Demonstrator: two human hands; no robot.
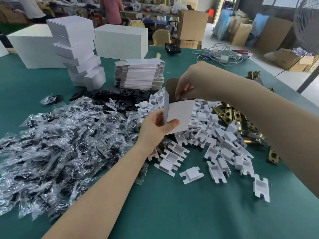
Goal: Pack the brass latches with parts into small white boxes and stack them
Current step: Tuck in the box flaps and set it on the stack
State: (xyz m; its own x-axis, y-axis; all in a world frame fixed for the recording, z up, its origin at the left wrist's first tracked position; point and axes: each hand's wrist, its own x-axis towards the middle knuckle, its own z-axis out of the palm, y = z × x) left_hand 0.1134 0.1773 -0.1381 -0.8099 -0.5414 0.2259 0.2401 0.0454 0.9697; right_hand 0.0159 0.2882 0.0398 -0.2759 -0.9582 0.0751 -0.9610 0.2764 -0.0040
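Observation:
My left hand point(158, 125) grips a small white box point(178, 114) by its lower corner and holds it above the table with its open top tilted up. My right hand point(193, 83) reaches down into the open top, its fingertips pinching something dark inside; what it is I cannot make out. Brass latches point(229, 114) lie in a heap to the right, partly under my right forearm. White plastic inserts point(214, 135) are scattered below the box. Clear bags of dark parts point(60, 140) are piled on the left. Closed white boxes point(77, 50) are stacked at the back left.
A stack of flat unfolded cartons point(139, 73) sits behind the box, with black pads point(120, 95) in front of it. Two large white cartons point(120, 40) stand at the back. Cables point(222, 54) lie far right. The green table point(172, 204) shows bare cloth near me.

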